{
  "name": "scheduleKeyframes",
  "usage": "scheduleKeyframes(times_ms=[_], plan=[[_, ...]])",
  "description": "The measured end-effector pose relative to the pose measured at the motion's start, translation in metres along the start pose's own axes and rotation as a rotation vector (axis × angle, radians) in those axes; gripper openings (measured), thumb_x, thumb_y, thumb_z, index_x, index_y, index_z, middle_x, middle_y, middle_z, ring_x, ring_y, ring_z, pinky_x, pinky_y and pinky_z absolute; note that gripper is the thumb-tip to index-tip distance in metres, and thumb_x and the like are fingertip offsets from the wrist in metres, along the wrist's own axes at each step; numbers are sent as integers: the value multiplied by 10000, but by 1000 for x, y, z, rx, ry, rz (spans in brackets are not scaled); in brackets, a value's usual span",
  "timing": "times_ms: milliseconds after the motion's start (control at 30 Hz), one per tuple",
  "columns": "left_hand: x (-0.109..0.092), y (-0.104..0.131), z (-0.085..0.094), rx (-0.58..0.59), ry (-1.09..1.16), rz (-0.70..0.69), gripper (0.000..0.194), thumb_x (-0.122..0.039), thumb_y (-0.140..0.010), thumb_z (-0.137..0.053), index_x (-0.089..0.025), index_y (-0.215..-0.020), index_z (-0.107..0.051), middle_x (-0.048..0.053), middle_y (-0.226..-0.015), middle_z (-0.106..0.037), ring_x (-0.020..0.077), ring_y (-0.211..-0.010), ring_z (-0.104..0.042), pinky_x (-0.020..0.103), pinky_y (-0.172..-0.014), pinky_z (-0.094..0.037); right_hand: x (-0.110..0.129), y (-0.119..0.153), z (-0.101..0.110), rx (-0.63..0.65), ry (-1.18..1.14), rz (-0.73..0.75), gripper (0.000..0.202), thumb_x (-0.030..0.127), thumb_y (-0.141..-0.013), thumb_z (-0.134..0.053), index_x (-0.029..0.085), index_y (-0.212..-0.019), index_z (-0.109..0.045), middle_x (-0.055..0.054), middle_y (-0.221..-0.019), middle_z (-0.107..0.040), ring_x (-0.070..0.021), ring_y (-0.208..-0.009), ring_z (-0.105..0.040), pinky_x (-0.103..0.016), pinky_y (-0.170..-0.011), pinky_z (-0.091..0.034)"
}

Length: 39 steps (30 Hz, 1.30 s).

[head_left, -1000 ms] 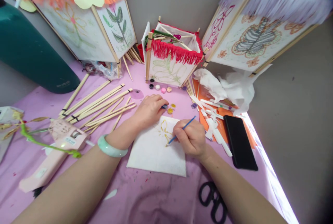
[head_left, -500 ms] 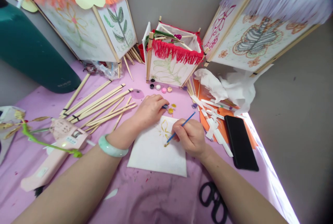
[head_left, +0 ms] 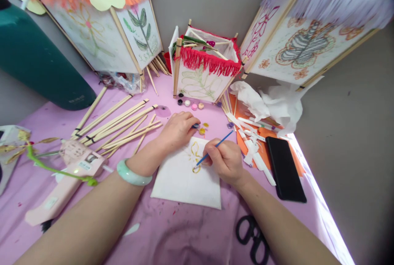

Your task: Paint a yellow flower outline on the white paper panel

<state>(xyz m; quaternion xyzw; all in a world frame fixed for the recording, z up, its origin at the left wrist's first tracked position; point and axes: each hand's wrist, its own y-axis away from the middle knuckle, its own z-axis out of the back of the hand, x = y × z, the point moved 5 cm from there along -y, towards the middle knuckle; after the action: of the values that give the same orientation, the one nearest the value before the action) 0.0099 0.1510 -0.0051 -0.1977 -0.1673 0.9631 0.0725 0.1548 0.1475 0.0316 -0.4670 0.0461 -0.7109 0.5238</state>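
A thin blue paintbrush [head_left: 214, 147] is pinched in my right hand [head_left: 226, 160], its tip on the white sheet [head_left: 184, 183]. Yellow outlines of a petal-like figure [head_left: 195, 156] mark the upper part of the sheet. My left hand [head_left: 180, 130] rests at the sheet's top edge, fingers curled at a small blue paint pot [head_left: 196, 125]; its grip is partly hidden. Right beside that pot are a yellow paint pot [head_left: 202, 131] and its yellow lid [head_left: 205, 125].
Behind stand a red-fringed lantern [head_left: 203, 78] and several small paint pots [head_left: 193, 106]. Wooden sticks [head_left: 120, 123] and a pink glue gun [head_left: 76, 170] lie left, near a green bottle [head_left: 43, 60]. A black phone [head_left: 285, 168], paper scraps [head_left: 255, 150] and scissors [head_left: 252, 234] lie right.
The brush tip has shifted slightly up and left, and the yellow line at the lower loop has grown. My left hand has stayed in place.
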Motion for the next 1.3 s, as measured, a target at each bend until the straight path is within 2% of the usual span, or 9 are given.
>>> scheduleKeyframes(times_ms=[633, 1133, 1233, 1300], plan=[[-2, 0, 1, -5, -18, -13, 211, -183, -831, -519, -183, -1017, -619, 70, -968, -615, 214, -943, -554, 365, -820, -425, -6, 2, 2, -17, 38, -62, 286, 200, -915, -393, 174, -677, -550, 14, -532, -572, -88, -494, -553, -217, -508, -426], [-2, -1, 2, -5, 10, -2, 210, -200, -839, -533, -174, -1024, -630, 76, -965, -610, 205, -935, -555, 352, -812, -430, -11, 2, 7, -85, 102, -28, 278, 194, -911, -408, 175, -677, -556, 4, -572, -609, -95, -520, -586, -221, -536, -461], [-2, -1, 3, -7, 16, -2, 207, -200, -842, -530, -174, -1022, -630, 78, -964, -613, 206, -935, -556, 356, -818, -432, -16, 3, 10, -140, -3, -134, 290, 236, -923, -404, 173, -687, -559, 9, -570, -598, -88, -483, -572, -217, -501, -466], [-2, -1, 3, 1, 17, -2, 203, -201, -842, -531, -173, -1016, -633, 79, -962, -616, 209, -939, -556, 360, -822, -432, -21, 4, 17, -243, -126, -241, 291, 274, -937, -391, 170, -726, -562, 17, -565, -582, -83, -455, -559, -209, -460, -460]])
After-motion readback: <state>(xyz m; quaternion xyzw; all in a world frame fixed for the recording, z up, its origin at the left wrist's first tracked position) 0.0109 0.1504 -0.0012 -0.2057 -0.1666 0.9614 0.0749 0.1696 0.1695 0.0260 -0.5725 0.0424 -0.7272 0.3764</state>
